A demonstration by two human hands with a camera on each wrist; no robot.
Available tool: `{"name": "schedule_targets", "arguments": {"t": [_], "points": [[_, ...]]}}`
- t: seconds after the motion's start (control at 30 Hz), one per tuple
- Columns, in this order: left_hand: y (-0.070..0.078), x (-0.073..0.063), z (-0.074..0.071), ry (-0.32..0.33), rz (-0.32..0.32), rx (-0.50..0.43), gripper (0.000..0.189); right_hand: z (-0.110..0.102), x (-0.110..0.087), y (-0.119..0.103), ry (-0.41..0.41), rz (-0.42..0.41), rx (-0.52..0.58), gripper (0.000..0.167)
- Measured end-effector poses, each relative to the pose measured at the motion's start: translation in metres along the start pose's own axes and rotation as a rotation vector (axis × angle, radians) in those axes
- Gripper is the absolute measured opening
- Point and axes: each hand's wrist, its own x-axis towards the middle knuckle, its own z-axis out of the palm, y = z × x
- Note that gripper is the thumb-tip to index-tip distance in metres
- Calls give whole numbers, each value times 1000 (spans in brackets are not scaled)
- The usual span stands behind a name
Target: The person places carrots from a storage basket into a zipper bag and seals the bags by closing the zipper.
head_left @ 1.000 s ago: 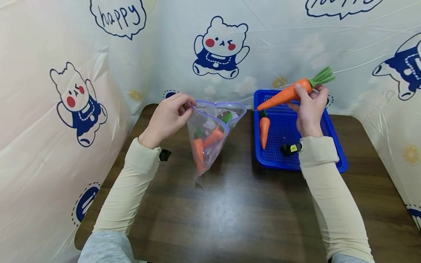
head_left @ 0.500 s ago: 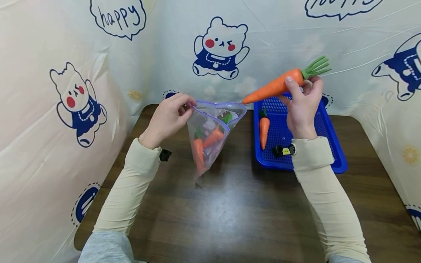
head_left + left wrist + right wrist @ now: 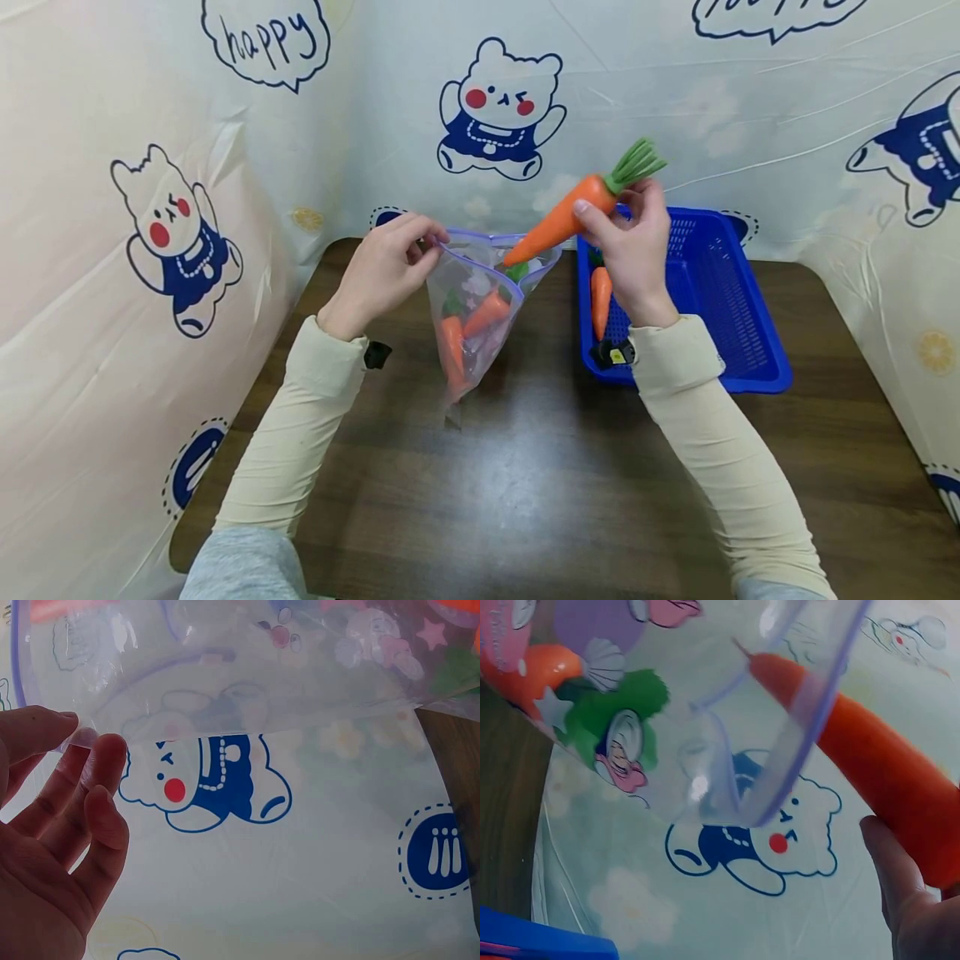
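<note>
My left hand (image 3: 390,267) pinches the left corner of a clear zip bag (image 3: 480,333) with a purple rim; the left wrist view shows thumb and fingers on the film. The bag's mouth gapes, and two carrots (image 3: 488,313) with green tops lie inside it. A larger carrot (image 3: 564,218) with long green stalks is held by my right hand (image 3: 633,242) near its thick end. Its thin tip points down and left at the bag's mouth; in the right wrist view the carrot's tip (image 3: 776,675) lies within the purple rim (image 3: 817,712).
A blue plastic basket (image 3: 780,367) stands on the brown wooden table (image 3: 510,500) to the right, under my right forearm. One small carrot (image 3: 601,302) lies along its left side. A printed curtain (image 3: 637,75) rises behind the table.
My right hand has carried the large carrot left from above the basket to the bag's mouth, tilting it more steeply. My left hand and the bag have stayed in place.
</note>
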Motion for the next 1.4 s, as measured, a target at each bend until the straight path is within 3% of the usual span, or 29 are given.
{"name": "schedule_targets", "arguments": {"t": [0.33,0.67,0.8,1.03,1.4], "points": [[0,0,2,1,5,-5,11,12,-10,12,-191,-4,-380,54],[0,2,5,9,27,-8,7,14,-13,19,-373,69,-640,48],[0,3,8,-1,35,-7,6,9,-12,16,-367,108,-711,52],[-1,2,11,-23,9,16,8,-3,-6,13,-319,105,-738,45],[0,8,9,62,58,-27,5,-46,13,9,-189,173,-781,45]]}}
